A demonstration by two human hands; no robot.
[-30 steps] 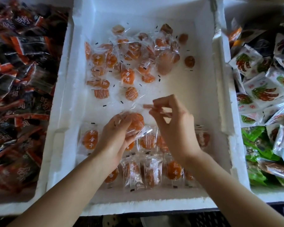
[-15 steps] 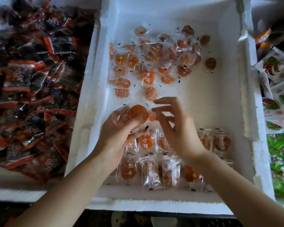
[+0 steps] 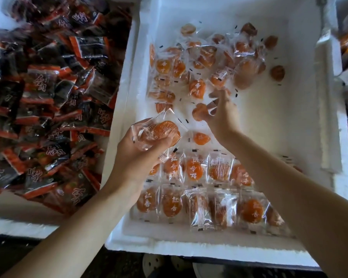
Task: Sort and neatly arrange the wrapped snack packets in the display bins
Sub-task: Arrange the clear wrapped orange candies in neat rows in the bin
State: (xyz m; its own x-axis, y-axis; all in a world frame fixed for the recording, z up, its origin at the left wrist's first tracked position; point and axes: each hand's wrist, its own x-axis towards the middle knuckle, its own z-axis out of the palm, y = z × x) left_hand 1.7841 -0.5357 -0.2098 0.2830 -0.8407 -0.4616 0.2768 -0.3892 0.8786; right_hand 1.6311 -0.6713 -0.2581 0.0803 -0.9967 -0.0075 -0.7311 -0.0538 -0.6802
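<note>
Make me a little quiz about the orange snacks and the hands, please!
1. True or false: the left hand grips several orange packets.
2. Pick one: in the white bin, the neat rows lie A) at the edge nearest the person, B) at the far edge, C) in the far right corner.
3. Fill in: the wrappers in the left bin are red and ____.

Key: 1 true; 2 A; 3 black.
</note>
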